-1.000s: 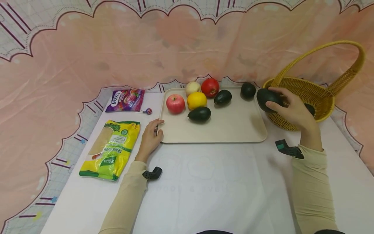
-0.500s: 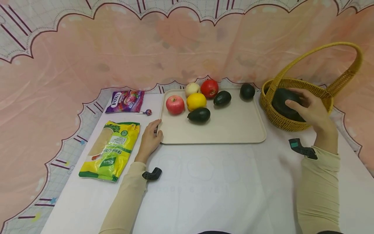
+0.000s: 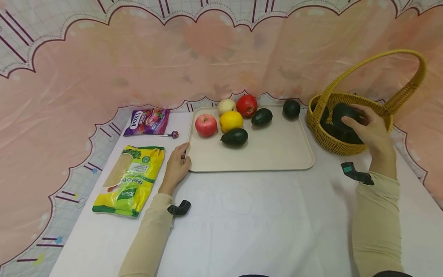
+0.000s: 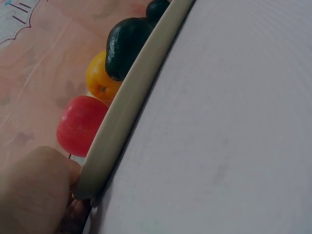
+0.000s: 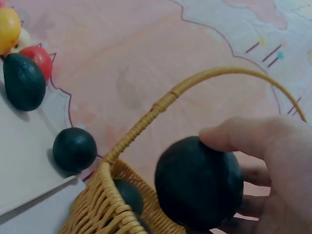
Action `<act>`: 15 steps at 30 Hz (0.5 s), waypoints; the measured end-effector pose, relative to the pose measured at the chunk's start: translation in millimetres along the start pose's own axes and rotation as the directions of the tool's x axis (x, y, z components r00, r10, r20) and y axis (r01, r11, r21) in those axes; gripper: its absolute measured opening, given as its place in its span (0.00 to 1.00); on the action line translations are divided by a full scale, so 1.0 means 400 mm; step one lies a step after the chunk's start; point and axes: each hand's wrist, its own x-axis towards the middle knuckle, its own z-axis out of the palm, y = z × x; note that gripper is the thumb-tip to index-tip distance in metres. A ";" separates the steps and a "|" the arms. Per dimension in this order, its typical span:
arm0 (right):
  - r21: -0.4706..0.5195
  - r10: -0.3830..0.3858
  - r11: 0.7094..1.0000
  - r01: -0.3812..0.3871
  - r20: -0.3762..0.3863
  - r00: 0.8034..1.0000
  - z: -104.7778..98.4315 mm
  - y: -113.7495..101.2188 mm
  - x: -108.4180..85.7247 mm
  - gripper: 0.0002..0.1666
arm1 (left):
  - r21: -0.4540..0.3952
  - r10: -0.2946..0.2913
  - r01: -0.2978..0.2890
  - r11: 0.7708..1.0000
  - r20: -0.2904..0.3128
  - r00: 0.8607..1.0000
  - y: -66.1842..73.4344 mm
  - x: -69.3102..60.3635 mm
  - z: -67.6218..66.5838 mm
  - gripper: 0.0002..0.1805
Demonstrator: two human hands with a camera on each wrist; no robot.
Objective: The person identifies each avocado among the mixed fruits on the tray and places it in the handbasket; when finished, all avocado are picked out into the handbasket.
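Observation:
My right hand [image 3: 372, 129] is over the wicker basket [image 3: 332, 144], holding a dark green avocado [image 3: 345, 114] between thumb and fingers. In the right wrist view, this avocado [image 5: 197, 183] hides part of the basket's inside, where another avocado [image 5: 127, 195] shows. My left hand [image 3: 177, 165] holds the left edge of the beige tray [image 3: 277, 154]; the left wrist view shows it at the tray's corner, fingers partly hidden. On the tray are three more avocados [image 3: 234, 137], a red apple [image 3: 206, 125], a yellow-orange fruit [image 3: 231, 122], a pale round fruit [image 3: 226, 107] and a red pomegranate-like fruit [image 3: 247, 105].
Left of the tray lie a purple candy bag [image 3: 148, 121], a lollipop [image 3: 174, 134] and a yellow-green Knorr packet [image 3: 129, 181]. The basket's tall handle [image 3: 367, 61] arches above my right hand. A patterned cloth [image 3: 145, 73] hangs behind the table.
My right hand has carried the avocado rightward from beside the tray to the basket and lowered it there. My left hand stays at the tray edge.

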 end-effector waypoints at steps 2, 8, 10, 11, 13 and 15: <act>0.015 0.028 0.999 -0.028 -0.018 0.999 0.005 0.007 0.011 0.36 | -0.001 -0.002 0.002 1.000 0.002 1.000 0.000 0.001 0.001 0.28; 0.048 0.131 0.990 -0.130 -0.012 0.991 0.008 0.024 0.049 0.39 | -0.008 -0.017 0.017 1.000 0.007 1.000 0.002 0.000 0.002 0.28; 0.020 0.136 0.990 -0.136 0.000 0.991 0.005 0.027 0.065 0.41 | -0.013 -0.021 0.021 1.000 0.004 1.000 0.002 -0.001 0.002 0.28; 0.002 0.135 0.991 -0.135 0.007 0.991 0.004 0.027 0.074 0.42 | -0.014 -0.022 0.022 1.000 0.004 1.000 0.002 -0.001 0.002 0.28; -0.043 0.123 0.992 -0.121 0.027 0.992 0.001 0.028 0.091 0.44 | -0.016 -0.021 0.021 1.000 0.001 1.000 0.001 -0.001 0.002 0.28; -0.089 0.106 0.991 -0.102 0.045 0.993 -0.001 0.027 0.107 0.47 | -0.017 -0.020 0.020 1.000 0.002 1.000 0.000 0.000 0.002 0.28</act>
